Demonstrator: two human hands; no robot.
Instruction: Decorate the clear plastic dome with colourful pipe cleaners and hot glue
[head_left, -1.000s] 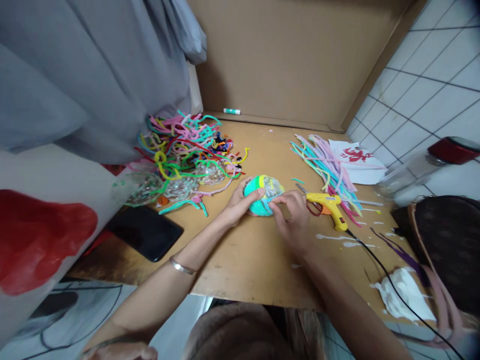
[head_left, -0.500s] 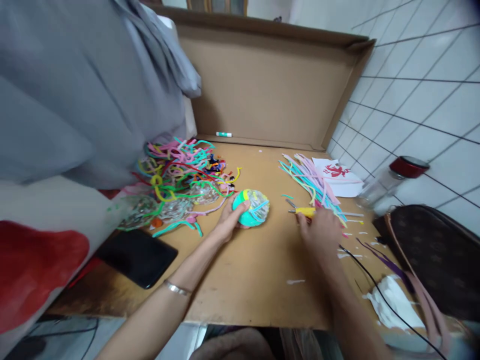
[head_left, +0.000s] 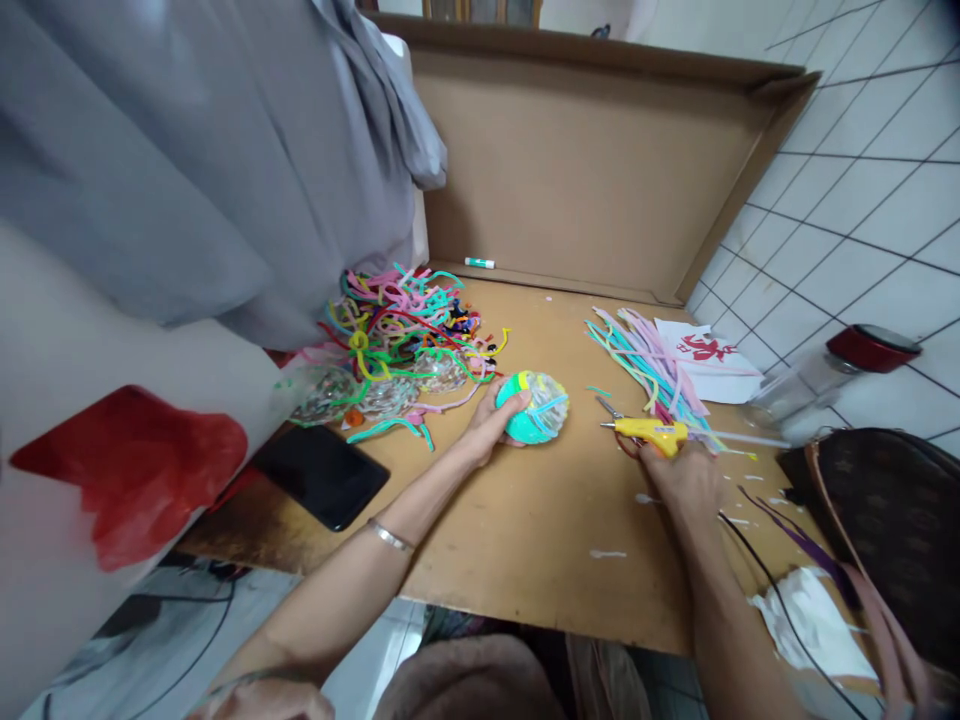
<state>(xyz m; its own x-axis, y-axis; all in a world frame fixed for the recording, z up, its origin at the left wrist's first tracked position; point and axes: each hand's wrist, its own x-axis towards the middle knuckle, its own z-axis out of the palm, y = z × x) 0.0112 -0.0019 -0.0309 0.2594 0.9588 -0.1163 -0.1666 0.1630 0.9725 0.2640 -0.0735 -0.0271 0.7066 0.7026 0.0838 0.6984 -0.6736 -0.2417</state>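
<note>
My left hand (head_left: 496, 425) is closed around the side of a small round ball (head_left: 544, 408). Turquoise, green and yellow strips cover part of the ball, and a pale, clear-looking part shows at its right with a blue strip across it. In my right hand (head_left: 686, 480) is a yellow hot glue gun (head_left: 654, 432), gripped by its handle with the nozzle pointing left toward the ball. A glue stick (head_left: 742, 439) sticks out of its back. Scissors (head_left: 609, 408) lie partly behind the gun, and pipe cleaners (head_left: 652, 360) are bundled beyond it.
Tangled pipe cleaners (head_left: 397, 310) and clear balls (head_left: 386, 398) lie left, near a black phone (head_left: 322, 475). On the right stand a red-lidded bottle (head_left: 817, 380) and a brown bag (head_left: 877, 530), by crumpled tissue (head_left: 814, 620). A cardboard wall (head_left: 585, 170) rises behind.
The view has shifted left, so things appear further right. My right hand has drawn back along the glue gun to its handle, showing more of its yellow body. My left hand still holds the ball.
</note>
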